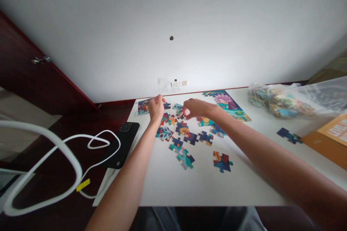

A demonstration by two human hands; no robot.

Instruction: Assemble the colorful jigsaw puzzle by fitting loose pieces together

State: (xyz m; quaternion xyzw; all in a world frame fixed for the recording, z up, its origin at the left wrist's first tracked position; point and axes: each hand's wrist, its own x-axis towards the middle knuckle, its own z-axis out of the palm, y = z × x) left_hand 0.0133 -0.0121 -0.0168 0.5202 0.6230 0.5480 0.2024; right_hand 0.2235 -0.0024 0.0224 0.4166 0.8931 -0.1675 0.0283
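Observation:
My left hand (156, 108) is closed at the far left of the table, its fingers curled beside a dark blue puzzle piece (167, 105). Whatever it may hold is hidden. My right hand (195, 108) reaches over the loose pieces with bent fingers drawn together, close to a light teal puzzle piece (178, 107). I cannot make out what is in its fingertips. Below and between the hands lie several colourful pieces, among them a dark blue one (191, 138) and a teal one (185, 159). A red and blue piece (222, 161) lies apart, nearer the front.
A partly joined puzzle (229, 103) lies behind my right forearm. A picture card (142, 107) is at the back left. On the right are bagged pieces (287, 104), an orange box (325, 140) and a single piece (288, 135). A black phone (123, 146) and white cable (74, 158) are left.

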